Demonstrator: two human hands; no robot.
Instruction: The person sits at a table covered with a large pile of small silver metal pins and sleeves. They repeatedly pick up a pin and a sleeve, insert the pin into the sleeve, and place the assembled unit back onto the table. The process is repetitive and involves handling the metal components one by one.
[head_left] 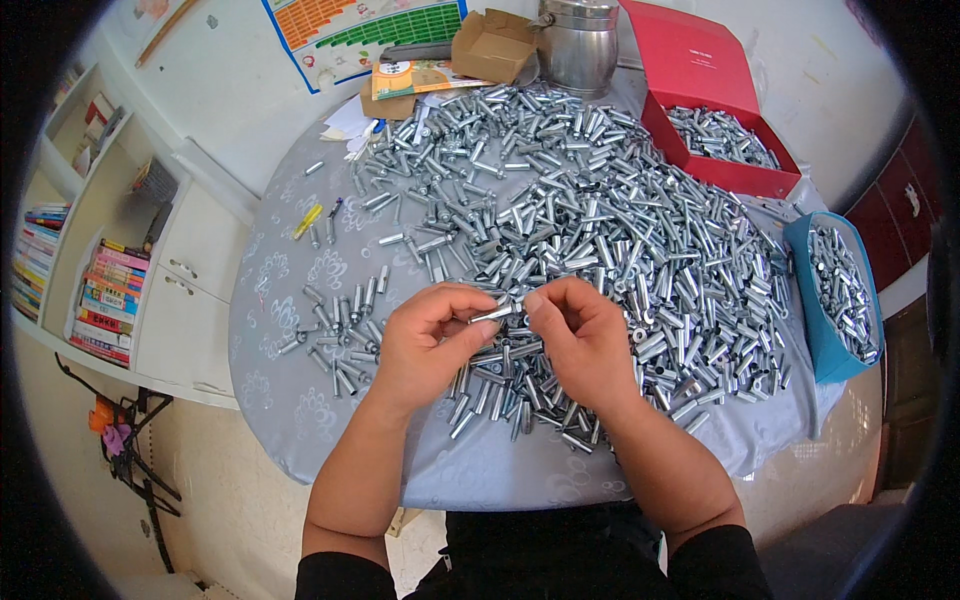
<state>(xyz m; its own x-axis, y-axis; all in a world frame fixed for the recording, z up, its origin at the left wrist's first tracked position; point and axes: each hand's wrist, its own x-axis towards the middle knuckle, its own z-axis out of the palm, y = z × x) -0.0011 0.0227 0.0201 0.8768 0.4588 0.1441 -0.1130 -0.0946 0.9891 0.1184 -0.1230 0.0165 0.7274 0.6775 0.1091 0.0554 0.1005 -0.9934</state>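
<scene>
Silver metal piece above near side of heap of like parts; far end covered by right fingertips, one part or two hard to tell. Left hand pinching it, thumb below, forefinger above. Right hand pinching opposite end, thumb toward viewer, other fingers curled, partly hidden. Forearms angled inward from lower edge; black sleeves cut off. Steel pot cropped at top.

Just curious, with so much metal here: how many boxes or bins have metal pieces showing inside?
2: the red box at the table's far right, lid raised, and the blue bin at its right edge. Others may be hidden.
</scene>
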